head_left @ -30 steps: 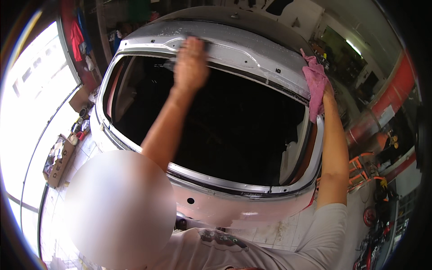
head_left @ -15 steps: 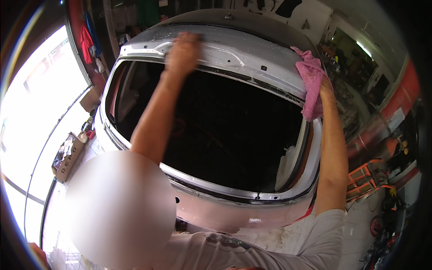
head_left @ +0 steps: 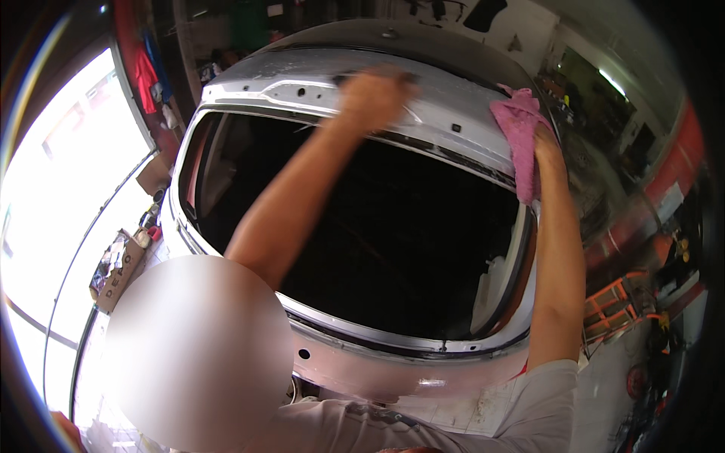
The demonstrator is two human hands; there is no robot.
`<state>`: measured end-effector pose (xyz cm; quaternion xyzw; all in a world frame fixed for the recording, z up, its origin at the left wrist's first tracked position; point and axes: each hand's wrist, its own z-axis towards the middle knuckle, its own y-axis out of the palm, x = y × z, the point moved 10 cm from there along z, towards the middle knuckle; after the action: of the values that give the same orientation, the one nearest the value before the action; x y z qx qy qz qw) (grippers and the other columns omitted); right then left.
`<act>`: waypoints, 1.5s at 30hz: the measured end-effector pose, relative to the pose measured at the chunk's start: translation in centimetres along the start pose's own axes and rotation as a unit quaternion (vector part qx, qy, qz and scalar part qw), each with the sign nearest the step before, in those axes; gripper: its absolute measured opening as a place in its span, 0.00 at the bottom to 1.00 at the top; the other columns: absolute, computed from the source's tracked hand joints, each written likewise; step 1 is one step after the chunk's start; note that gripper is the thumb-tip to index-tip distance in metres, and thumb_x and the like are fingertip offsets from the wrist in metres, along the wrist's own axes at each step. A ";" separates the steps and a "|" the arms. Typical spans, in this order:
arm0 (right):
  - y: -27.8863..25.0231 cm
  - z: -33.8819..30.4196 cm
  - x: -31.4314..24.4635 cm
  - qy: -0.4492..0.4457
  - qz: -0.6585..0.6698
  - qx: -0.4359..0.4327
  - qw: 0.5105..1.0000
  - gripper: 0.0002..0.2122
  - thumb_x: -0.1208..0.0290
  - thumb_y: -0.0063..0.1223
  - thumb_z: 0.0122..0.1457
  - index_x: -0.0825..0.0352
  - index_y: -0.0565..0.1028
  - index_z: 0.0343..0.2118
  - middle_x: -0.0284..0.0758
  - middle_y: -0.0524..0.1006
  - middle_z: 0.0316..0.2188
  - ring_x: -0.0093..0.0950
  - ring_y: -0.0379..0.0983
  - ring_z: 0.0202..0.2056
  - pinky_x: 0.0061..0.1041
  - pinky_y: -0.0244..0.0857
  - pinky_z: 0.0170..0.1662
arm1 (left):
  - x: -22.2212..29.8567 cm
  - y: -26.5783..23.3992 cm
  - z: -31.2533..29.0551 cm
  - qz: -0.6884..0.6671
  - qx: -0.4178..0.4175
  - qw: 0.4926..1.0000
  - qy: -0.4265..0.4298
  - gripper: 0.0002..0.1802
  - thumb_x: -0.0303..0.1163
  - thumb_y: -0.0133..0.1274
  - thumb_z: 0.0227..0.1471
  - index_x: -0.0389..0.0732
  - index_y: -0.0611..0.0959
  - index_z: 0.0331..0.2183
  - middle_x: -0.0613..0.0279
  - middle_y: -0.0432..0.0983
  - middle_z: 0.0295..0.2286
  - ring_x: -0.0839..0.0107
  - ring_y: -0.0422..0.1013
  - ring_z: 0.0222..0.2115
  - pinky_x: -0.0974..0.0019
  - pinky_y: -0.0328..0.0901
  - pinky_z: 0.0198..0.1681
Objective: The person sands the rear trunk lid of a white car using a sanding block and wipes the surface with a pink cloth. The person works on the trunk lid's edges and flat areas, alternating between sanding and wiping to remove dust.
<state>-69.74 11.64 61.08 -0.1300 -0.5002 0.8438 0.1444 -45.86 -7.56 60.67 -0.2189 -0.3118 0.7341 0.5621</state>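
Rear of a car at work height, with a grey panel (head_left: 434, 106) spanning the top of the dark rear window (head_left: 408, 241). We find the left hand (head_left: 374, 98) laid across the middle of this panel, over a dark pad (head_left: 344, 78) whose edges show at either side. The hand is blurred, so we cannot tell whether its fingers lie together or apart. The right hand (head_left: 545, 143) is at the panel's right-hand corner with a pink cloth (head_left: 517, 121), which drapes down beside the window frame; its fingers are largely hidden, and we cannot tell how tightly they grip.

To rub well here, we judge it best to keep the pad flat under the whole palm, since fingertip pressure alone may leave grooves. Strokes should be even and overlapping, and lighter along the raised crease. We would take care near the round hole (head_left: 301, 92) and the square hole (head_left: 456, 128), whose rims could snag the pad. The cloth, within easy reach, suits clearing the pale flecks on the surface so that we can check it.
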 end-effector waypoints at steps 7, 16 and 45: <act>-0.5 -0.2 -0.5 0.027 0.016 -0.040 0.999 0.21 0.57 0.49 0.67 0.56 0.77 0.60 0.46 0.71 0.65 0.44 0.68 0.64 0.34 0.60 0.67 | -8.5 1.3 1.6 0.073 -0.128 0.967 0.207 0.30 0.53 0.41 0.71 0.47 0.76 0.64 0.49 0.73 0.62 0.50 0.78 0.53 0.52 0.70 0.62; -2.0 -4.6 6.9 0.082 -0.034 0.044 0.995 0.21 0.57 0.49 0.67 0.57 0.77 0.60 0.46 0.72 0.64 0.44 0.69 0.63 0.34 0.61 0.67 | -13.2 4.0 6.6 0.009 -0.198 0.978 0.064 0.36 0.57 0.40 0.69 0.44 0.74 0.66 0.46 0.72 0.63 0.47 0.68 0.64 0.48 0.64 0.66; -6.6 -25.8 17.1 0.224 0.110 0.186 0.950 0.19 0.57 0.50 0.69 0.65 0.78 0.54 0.44 0.80 0.55 0.37 0.76 0.57 0.32 0.64 0.63 | -3.3 4.9 6.3 0.017 -0.196 0.981 -0.005 0.38 0.58 0.40 0.69 0.37 0.74 0.64 0.38 0.65 0.66 0.46 0.62 0.67 0.48 0.55 0.71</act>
<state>-75.45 41.84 53.56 -0.3405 -0.2721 0.8817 0.1806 -52.56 -12.90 61.61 -0.3263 -0.4483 0.6695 0.4943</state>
